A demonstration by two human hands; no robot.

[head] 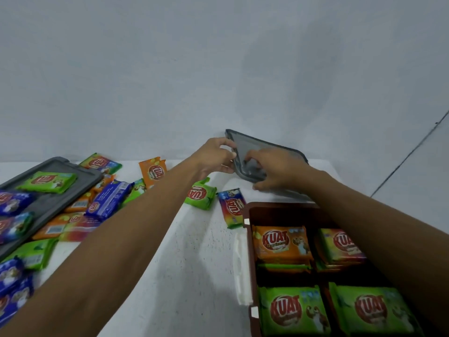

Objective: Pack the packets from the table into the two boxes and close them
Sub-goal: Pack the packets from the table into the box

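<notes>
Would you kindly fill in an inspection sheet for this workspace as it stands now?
Surface: white speckled table.
Job's things: brown box is open, with orange and green packed packets inside. The grey lid is held tilted beyond it. Loose packets lie to the left, some on a second lid.
Clutter: nothing seen.
Grips: left hand holds the grey lid's left edge; right hand holds its near part.
Cables: nothing seen.
Surroundings: plain pale wall behind the table.
</notes>
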